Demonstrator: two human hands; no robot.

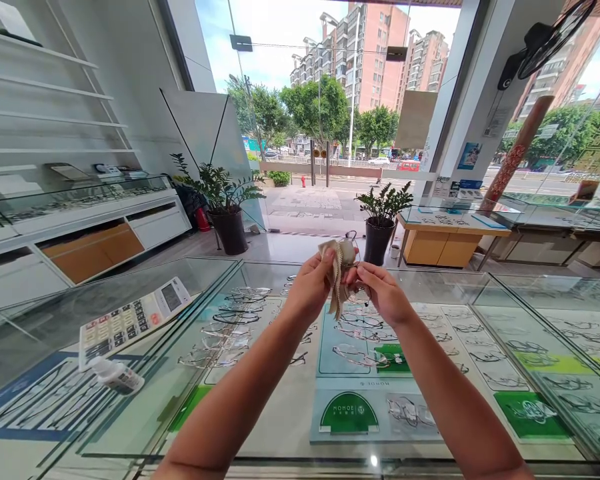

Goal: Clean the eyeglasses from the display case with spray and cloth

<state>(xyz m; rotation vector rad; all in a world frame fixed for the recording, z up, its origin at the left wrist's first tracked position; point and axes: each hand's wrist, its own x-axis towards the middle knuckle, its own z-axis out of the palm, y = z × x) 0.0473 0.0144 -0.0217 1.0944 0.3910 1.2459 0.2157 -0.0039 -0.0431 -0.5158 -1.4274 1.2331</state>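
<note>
Above the glass display counter, my left hand [313, 283] is closed on a beige cleaning cloth [336, 280], whose zigzag edge hangs down. The cloth is folded around part of a pair of thin-framed eyeglasses [353, 236]. My right hand [384, 292] pinches the thin frame of the same glasses from the other side. Cloth and fingers hide most of the lenses. Below both hands, rows of eyeglasses [357, 357] lie under the counter glass.
On the left of the counter glass [275, 460] lie a large calculator [135, 320] and a small white bottle [116, 375] on its side. Two potted plants [230, 230] stand by the glass doors. More display cases [455, 243] line both sides.
</note>
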